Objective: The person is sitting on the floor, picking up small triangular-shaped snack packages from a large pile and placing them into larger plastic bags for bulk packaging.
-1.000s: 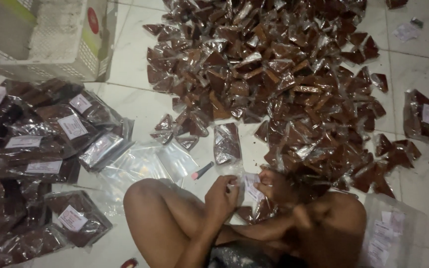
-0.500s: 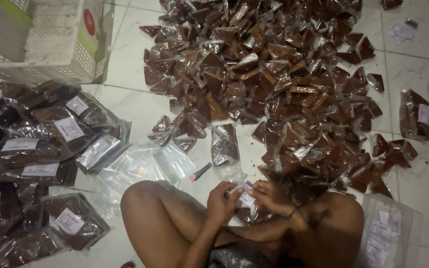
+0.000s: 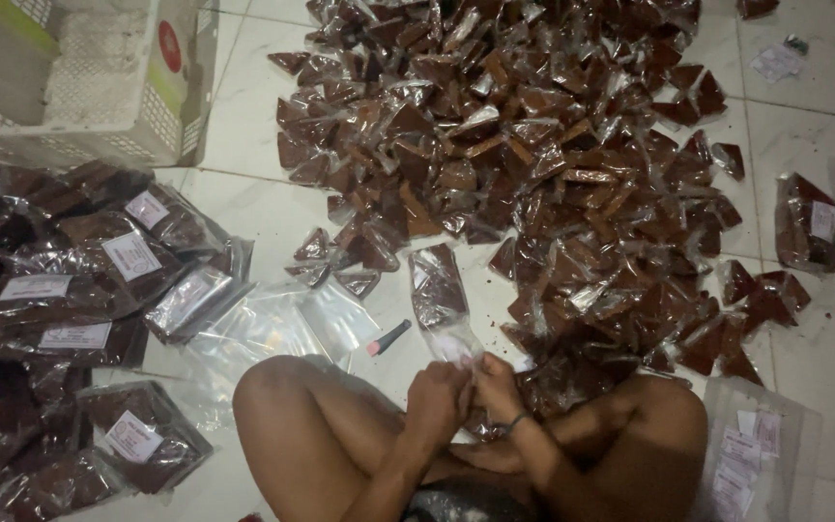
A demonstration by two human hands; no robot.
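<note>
Left hand (image 3: pixel 437 391) and right hand (image 3: pixel 497 385) are gripping the mouth of a long clear bag (image 3: pixel 440 295) lying on the tiled floor (image 3: pixel 263 208). Heap of brown wedge packets (image 3: pixel 533 145) is lying beyond; labelled filled bags (image 3: pixel 70 290) are stacking left, white crate (image 3: pixel 79 87) above.

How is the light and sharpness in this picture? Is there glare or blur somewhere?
Head view: dim, warm light, dark toward the edges; bright glare on the pile of small brown packets and the empty clear bags; the left hand and right hand are slightly soft; the white crate looks pale.
</note>
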